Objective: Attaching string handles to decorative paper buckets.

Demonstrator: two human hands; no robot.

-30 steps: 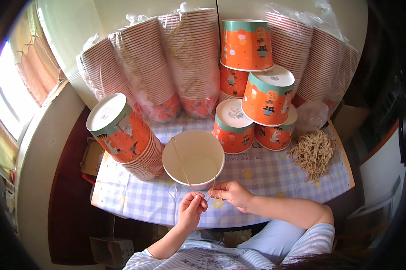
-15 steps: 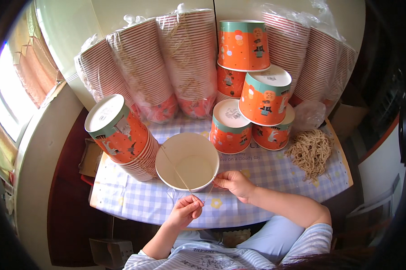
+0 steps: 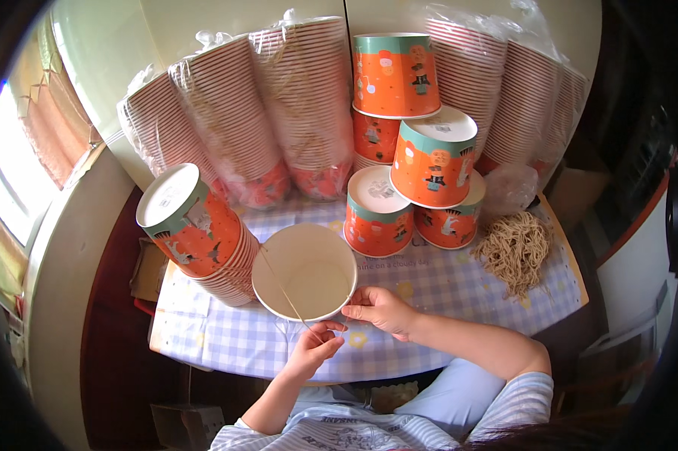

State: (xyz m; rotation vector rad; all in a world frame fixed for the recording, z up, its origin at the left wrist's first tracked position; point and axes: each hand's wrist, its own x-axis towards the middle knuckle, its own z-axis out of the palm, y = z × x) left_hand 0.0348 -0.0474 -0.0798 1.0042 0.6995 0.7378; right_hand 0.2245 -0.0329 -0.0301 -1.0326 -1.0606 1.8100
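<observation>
An open paper bucket (image 3: 303, 263) with a cream inside stands on the table in front of me, mouth up and tilted toward me. A thin tan cord (image 3: 285, 292) runs from the left side of its rim across the mouth to my left hand (image 3: 315, 353), which pinches it just below the near rim. At the bucket's right rim, my right hand (image 3: 384, 311) has thumb and fingers closed on the edge; whether the cord's end is also between them is hidden. Beside the bucket on the left leans a nested stack of orange and green paper buckets (image 3: 192, 225), upside down.
More upside-down orange buckets (image 3: 434, 161) are piled at centre right. Tall plastic-wrapped bucket stacks (image 3: 305, 105) line the back wall. A heap of tan cords (image 3: 516, 252) lies at the right beside a crumpled clear bag (image 3: 510, 188). A checked blue cloth (image 3: 234, 338) covers the table.
My right hand has shifted slightly left along with the bucket in view. The left hand's fingers have opened out somewhat and risen toward the rim, still with the cord.
</observation>
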